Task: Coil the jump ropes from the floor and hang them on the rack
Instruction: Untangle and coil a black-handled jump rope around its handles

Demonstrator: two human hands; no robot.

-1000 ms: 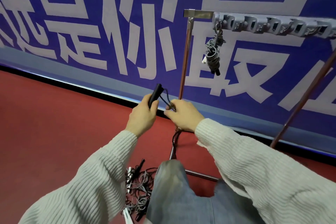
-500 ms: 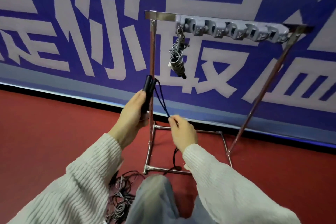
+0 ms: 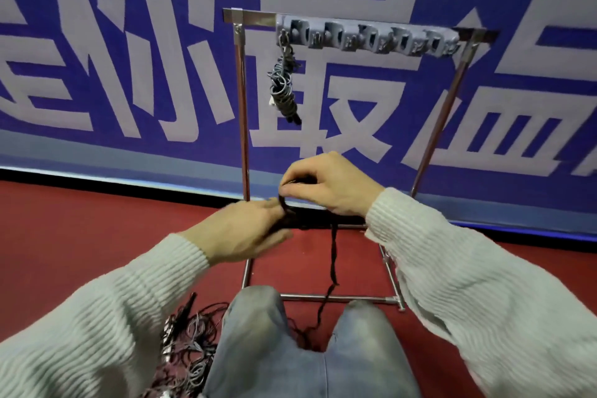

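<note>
Winding a black jump rope (image 3: pixel 333 255), the head view shows the right hand (image 3: pixel 326 184) now raised above the left hand (image 3: pixel 245 233), pinching a loop it laid over the handle the left grips sideways, no longer upright. Slack trails to the floor; one coiled rope (image 3: pixel 283 84) hangs on the rack (image 3: pixel 368 39), a tangled pile (image 3: pixel 190 342) waits.

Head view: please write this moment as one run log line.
left hand: holds black rope | right hand: pinches rope, winding | tail: hangs to floor | rack: one coil hung | pile: on floor
</note>
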